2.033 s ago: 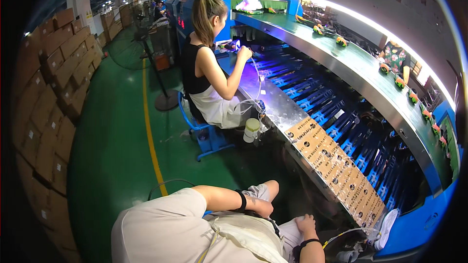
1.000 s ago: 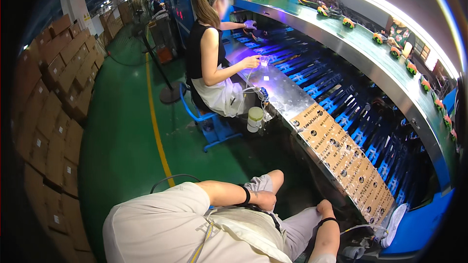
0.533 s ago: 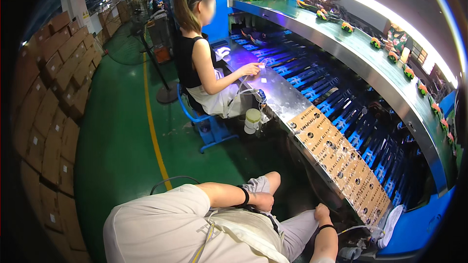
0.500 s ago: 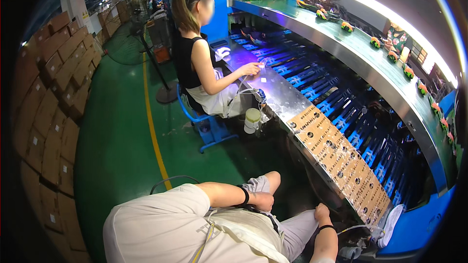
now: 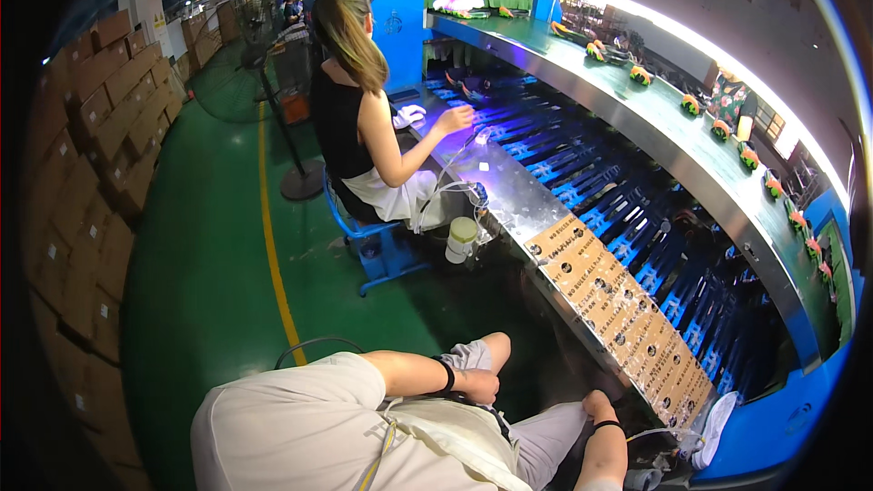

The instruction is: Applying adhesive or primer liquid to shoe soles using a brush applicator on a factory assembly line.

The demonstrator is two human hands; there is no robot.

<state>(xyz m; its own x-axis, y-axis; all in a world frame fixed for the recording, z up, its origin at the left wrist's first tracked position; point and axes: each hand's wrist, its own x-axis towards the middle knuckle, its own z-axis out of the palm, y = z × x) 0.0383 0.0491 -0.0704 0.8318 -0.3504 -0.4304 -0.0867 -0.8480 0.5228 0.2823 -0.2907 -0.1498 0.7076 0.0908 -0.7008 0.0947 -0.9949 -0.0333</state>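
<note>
My left hand (image 5: pixel 479 387) lies on my left thigh, with a dark band round the wrist. Its fingers look curled in, and nothing shows in them. My right hand (image 5: pixel 597 406) is at my right knee, below the edge of the bench; another dark band circles that wrist. How its fingers lie is hard to make out against the knee. Both hands are apart from the bench. Closest to the right hand is a sheet of brown printed cardboard (image 5: pixel 627 318) covering the bench's near part. A white shoe (image 5: pixel 717 429) leans at the bench's near end.
A co-worker (image 5: pixel 355 100) sits on a blue stool farther along the metal bench (image 5: pixel 509 191), beside a pale lidded container (image 5: pixel 461 239). Colourful shoes ride the raised green conveyor (image 5: pixel 673 95). Blue racks (image 5: pixel 627 227) fill the space beneath. Cartons (image 5: pixel 82 245) are stacked left, near a fan (image 5: pixel 241 73).
The view has shifted slightly. The co-worker has turned the head away and lifted one hand off the bench top. My hands stay where they were.
</note>
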